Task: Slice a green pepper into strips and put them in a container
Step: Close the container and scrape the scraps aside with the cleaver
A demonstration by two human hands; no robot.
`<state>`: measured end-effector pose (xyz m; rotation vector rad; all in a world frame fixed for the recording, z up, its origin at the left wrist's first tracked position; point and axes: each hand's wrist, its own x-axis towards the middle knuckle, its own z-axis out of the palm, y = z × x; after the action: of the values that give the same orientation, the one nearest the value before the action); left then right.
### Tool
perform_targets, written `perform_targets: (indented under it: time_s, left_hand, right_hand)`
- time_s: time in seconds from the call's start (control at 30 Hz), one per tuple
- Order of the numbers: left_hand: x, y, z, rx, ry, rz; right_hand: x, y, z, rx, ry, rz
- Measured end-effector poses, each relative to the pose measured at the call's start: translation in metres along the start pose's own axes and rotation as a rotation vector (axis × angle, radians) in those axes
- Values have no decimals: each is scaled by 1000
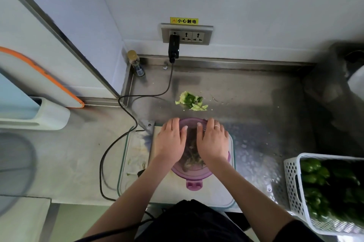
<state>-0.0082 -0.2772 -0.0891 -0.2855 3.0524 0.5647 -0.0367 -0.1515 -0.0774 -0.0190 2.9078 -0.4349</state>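
Observation:
A round purple container [192,174] with a translucent purple lid stands on the white cutting board [136,162] in front of me. Green pepper strips [192,153] show dimly through the lid. My left hand [171,139] lies flat on the lid's left half, fingers straight. My right hand [212,140], with a ring on it, presses flat on the right half. One purple lid latch [194,185] sticks out at the near side. A cleaver blade [146,129] lies on the board to the left of my left hand, its handle hidden under my forearm.
Pepper scraps [192,101] lie on the steel counter behind the container. A white basket [291,182] of whole green peppers sits at the right edge. A black cable [126,137] runs from the wall socket [187,34] across the counter. A small bottle [136,63] stands in the back corner.

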Motion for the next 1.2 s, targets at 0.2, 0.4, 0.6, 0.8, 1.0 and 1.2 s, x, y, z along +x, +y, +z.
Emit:
perform_targets:
  time_s: [0.2,0.4,0.6,0.8,1.0,1.2]
  left_hand:
    - [-4,6,-2,1,-16,-53]
    - [-41,25,4,-271,-61,-437]
    - [-7,20,1,-28,-95,299]
    - [0,24,10,109,-46,348]
    - [-4,25,8,132,-24,279]
    - [-6,30,0,-1,-163,45]
  right_hand:
    - [1,1,-2,-11,-29,-51]
    - [5,28,-25,100,193,-113]
    - [-46,31,7,261,103,254]
    - [-38,30,5,201,76,239]
    - [-30,28,5,86,70,174]
    - [-1,39,-13,178,50,4]
